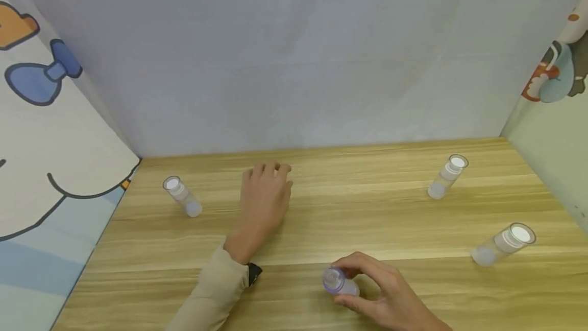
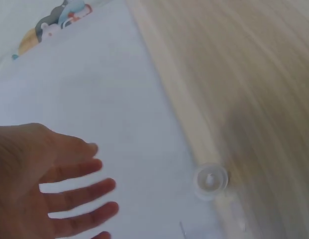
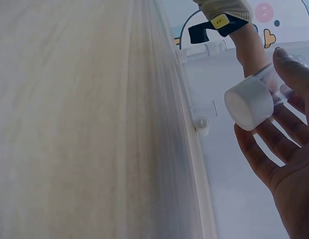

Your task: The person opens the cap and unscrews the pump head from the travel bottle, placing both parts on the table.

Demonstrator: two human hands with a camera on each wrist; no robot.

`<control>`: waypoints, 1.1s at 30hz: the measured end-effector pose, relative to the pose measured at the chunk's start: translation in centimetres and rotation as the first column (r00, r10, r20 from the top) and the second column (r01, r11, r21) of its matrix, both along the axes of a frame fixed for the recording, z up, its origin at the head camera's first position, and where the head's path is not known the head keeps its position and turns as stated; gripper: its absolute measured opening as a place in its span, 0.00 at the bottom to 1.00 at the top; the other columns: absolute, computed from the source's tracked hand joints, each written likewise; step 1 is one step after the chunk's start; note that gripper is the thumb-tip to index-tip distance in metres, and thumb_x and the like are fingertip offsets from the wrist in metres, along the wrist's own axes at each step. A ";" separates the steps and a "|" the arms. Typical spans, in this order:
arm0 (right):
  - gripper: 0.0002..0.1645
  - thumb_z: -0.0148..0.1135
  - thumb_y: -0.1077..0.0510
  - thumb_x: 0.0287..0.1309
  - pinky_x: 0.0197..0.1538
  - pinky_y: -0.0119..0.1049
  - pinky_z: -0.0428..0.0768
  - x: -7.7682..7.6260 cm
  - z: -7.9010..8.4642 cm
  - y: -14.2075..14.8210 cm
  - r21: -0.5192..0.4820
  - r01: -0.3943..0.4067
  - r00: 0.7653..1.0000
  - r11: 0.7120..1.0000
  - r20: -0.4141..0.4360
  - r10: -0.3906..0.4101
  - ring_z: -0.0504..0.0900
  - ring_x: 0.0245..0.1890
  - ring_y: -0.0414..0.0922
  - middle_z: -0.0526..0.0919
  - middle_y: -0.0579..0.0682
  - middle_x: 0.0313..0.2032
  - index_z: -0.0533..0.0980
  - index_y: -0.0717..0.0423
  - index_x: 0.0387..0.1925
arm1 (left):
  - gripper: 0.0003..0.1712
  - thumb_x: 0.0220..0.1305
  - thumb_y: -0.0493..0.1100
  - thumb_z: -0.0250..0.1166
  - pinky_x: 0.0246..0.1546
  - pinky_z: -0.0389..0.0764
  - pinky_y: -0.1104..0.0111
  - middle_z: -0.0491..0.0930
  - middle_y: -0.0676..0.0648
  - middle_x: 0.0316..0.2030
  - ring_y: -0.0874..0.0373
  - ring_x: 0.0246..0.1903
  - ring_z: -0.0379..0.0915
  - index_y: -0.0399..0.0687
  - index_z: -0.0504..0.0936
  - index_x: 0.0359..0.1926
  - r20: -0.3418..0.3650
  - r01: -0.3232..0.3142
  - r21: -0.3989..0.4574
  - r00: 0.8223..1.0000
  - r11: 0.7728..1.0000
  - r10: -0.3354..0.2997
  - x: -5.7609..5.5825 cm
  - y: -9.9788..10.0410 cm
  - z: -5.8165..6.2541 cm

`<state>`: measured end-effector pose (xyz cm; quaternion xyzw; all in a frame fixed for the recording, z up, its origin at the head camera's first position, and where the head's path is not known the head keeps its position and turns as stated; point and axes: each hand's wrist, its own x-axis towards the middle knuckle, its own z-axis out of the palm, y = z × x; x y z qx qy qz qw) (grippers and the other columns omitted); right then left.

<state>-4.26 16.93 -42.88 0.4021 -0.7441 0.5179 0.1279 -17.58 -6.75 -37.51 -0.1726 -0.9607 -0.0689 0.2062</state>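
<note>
While right fingers (image 1: 363, 261) grip 1 bottle (image 1: 340, 283), contents unclear, left fingers (image 2: 84, 195) spread loosely.

Beige L slv (image 1: 213, 290), blk L wrist strap (image 3: 234, 26) w/ sm. yellow tag (image 3: 220, 21), dk marks (image 3: 221, 21).

On table (image 1: 367, 213) at left, lone bottle (image 1: 184, 198); right, rear bottle (image 1: 444, 181) behind front bottle (image 1: 498, 247); between, held bottle (image 1: 342, 283) in right hand (image 1: 385, 286), left hand (image 1: 265, 192) behind

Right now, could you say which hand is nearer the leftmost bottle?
Left: in the head view, the left hand is right of the leftmost bottle; the right hand is farther right and lower.
</note>
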 end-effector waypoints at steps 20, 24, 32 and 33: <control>0.31 0.77 0.66 0.55 0.50 0.29 0.86 -0.2 -0.2 -0.1 -0.011 -0.028 0.999 1.000 -0.017 0.027 0.85 0.45 0.38 0.86 0.48 0.48 0.76 0.60 0.60 | 0.21 0.65 0.35 0.70 0.56 0.70 0.35 0.82 0.35 0.59 0.33 0.60 0.73 0.39 0.82 0.59 -0.344 0.109 0.359 0.939 0.927 0.023 2.3 -8.2 3.1; 0.30 0.77 0.65 0.55 0.50 0.29 0.86 -0.2 -0.2 -0.1 -0.011 -0.028 0.999 1.000 -0.027 0.028 0.85 0.45 0.38 0.86 0.48 0.48 0.76 0.60 0.59 | 0.21 0.65 0.35 0.69 0.58 0.69 0.33 0.81 0.32 0.58 0.31 0.60 0.73 0.37 0.82 0.59 -0.355 0.081 0.359 0.933 0.930 0.056 2.0 -10.0 3.0; 0.31 0.78 0.64 0.55 0.51 0.28 0.85 -0.1 0.0 0.0 0.003 0.003 1.000 1.000 -0.016 -0.003 0.85 0.45 0.38 0.86 0.49 0.49 0.76 0.60 0.59 | 0.31 0.63 0.33 0.70 0.66 0.64 0.34 0.77 0.29 0.62 0.30 0.64 0.69 0.34 0.76 0.66 -0.293 0.017 0.464 0.946 0.886 0.135 2.0 -13.1 2.2; 0.31 0.78 0.65 0.55 0.51 0.28 0.85 -0.1 0.1 0.0 0.007 0.010 1.000 1.000 -0.009 -0.009 0.85 0.45 0.38 0.86 0.49 0.49 0.77 0.60 0.59 | 0.32 0.63 0.33 0.70 0.68 0.62 0.34 0.76 0.29 0.63 0.31 0.65 0.68 0.34 0.74 0.68 -0.273 0.010 0.483 0.952 0.875 0.139 2.2 -13.4 2.1</control>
